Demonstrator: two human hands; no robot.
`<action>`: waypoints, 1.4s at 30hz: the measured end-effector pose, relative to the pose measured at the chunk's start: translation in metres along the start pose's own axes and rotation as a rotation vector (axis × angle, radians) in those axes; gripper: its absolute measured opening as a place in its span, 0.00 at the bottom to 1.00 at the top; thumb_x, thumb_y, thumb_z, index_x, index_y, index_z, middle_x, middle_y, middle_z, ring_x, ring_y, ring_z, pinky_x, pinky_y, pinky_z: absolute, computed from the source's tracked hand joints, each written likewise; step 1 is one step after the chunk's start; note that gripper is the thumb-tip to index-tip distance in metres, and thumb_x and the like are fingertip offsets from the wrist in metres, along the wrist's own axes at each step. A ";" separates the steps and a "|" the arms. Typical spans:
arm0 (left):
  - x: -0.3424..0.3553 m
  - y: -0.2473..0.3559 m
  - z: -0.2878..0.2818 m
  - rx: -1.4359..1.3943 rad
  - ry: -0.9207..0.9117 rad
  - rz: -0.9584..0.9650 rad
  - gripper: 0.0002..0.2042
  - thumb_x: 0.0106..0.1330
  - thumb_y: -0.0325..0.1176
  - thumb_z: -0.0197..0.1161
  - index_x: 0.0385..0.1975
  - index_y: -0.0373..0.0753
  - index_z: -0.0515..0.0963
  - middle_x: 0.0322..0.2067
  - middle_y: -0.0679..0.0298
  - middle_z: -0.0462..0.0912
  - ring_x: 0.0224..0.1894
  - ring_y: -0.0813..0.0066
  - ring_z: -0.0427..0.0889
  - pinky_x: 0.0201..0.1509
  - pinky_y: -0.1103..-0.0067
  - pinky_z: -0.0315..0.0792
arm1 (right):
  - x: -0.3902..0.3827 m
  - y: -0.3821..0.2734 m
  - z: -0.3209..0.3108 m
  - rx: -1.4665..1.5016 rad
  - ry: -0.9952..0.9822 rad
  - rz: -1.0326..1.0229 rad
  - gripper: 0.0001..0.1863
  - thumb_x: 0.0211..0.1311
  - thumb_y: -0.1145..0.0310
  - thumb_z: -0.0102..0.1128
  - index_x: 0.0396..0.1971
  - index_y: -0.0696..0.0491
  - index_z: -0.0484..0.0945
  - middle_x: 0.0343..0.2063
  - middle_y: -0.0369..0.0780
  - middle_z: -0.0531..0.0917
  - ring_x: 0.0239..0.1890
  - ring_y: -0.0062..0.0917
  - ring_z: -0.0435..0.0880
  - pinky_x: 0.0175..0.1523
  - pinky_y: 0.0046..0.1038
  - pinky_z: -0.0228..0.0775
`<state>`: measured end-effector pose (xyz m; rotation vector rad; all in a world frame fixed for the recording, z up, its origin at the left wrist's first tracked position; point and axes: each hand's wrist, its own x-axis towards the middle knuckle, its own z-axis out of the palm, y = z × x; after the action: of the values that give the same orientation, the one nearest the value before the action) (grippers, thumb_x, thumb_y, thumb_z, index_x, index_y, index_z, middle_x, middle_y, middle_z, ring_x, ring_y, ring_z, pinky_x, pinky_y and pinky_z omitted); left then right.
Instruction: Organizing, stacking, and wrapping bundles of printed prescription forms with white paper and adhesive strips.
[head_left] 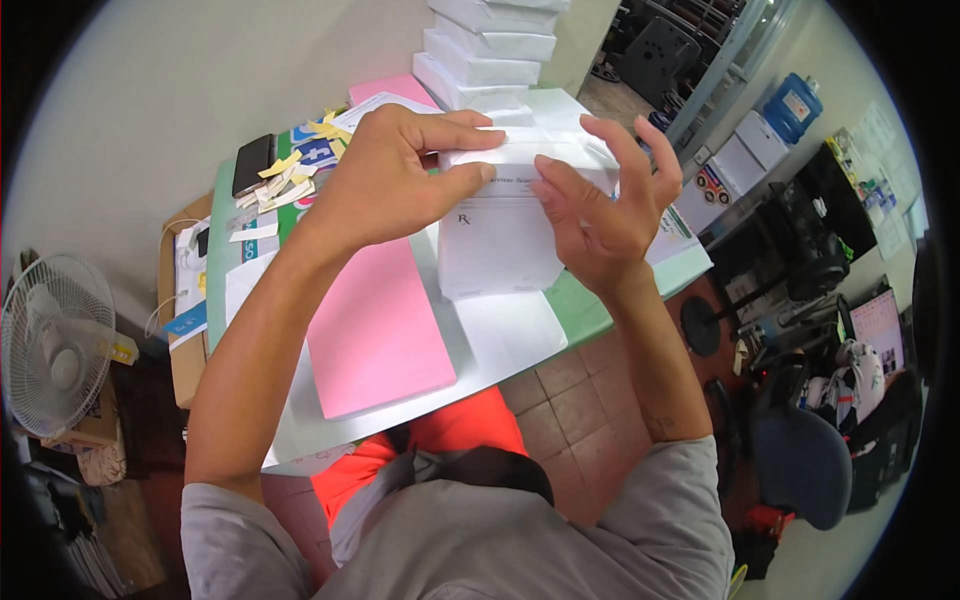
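A white paper-wrapped bundle (500, 245) with printing on its top lies near the middle of the table. My left hand (400, 170) grips its upper left, thumb and forefinger resting on the paper near the far edge. On its right, my right hand (605, 215) has curled fingertips on the paper, with some fingers raised toward the far corner. A pink stack of paper (375, 340) lies left of the bundle, over white sheets (505, 335).
Wrapped packs (485, 45) are stacked at the back. A phone (252, 165) and paper scraps (285, 185) lie on the table's left (590, 320). A fan (62, 345) stands far left; an office chair (800, 470) and water dispenser (740, 160) are right.
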<state>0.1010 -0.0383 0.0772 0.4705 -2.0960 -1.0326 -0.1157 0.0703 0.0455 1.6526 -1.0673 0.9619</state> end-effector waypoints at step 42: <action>0.041 0.007 0.002 -0.802 0.254 -0.328 0.33 0.64 0.47 0.76 0.60 0.27 0.74 0.54 0.53 0.84 0.54 0.64 0.86 0.60 0.68 0.81 | 0.007 -0.059 0.015 1.806 0.064 1.317 0.39 0.71 0.58 0.63 0.74 0.55 0.56 0.68 0.47 0.71 0.69 0.43 0.72 0.66 0.53 0.73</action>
<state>0.0726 -0.0571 0.1007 0.4979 -1.2534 -1.7752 -0.0564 0.0666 0.0312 1.8310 -1.1806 3.5300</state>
